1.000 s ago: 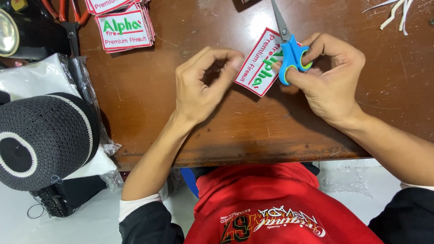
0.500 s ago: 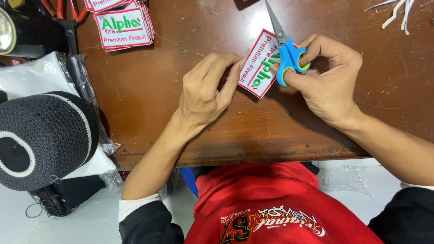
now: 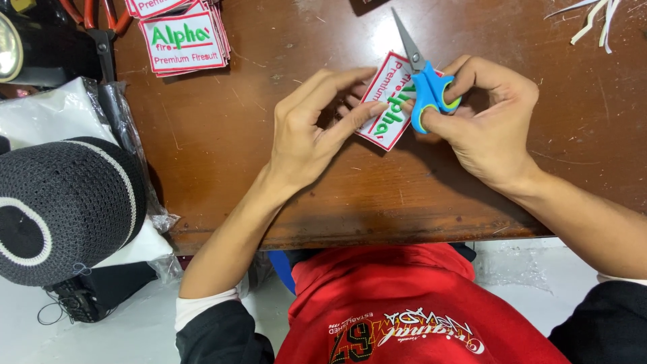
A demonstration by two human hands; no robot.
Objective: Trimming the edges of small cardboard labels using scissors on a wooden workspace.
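A: Since the patch (image 3: pixel 385 101) is pinched between both hands just above the table (image 3: pixel 222 155), near its front half, note it as the centre of things. White cloth, red border, green stitched letters, tilted on a slant.

B: Hands?

A: Left hand (image 3: pixel 306 135) holds it from the left, thumb laid on the face, the other fingers behind. Right hand (image 3: pixel 488 125) is closed round the scissors (image 3: pixel 423 84), fingers through the blue handles. Blades look closed, tip pointing away from the person, lying over the patch's upper edge.

B: Risks, as you judge them?

A: Three. The left fingertips sit close to the blades, so a slip could nick them. The patch is gripped along one side only; if it swivels, a cut may run into the red border. And the blades cross the lettering, so a careless snip might catch the green thread.

B: Surroundings?

A: A stack of patches (image 3: pixel 180 37) at the far left of the table, well apart. Red-handled pliers (image 3: pixel 101 27) beside that. White trimmings (image 3: pixel 593 20) at the far right corner. A dark knitted cap (image 3: pixel 64 209) lies on plastic wrap off the table's left edge.
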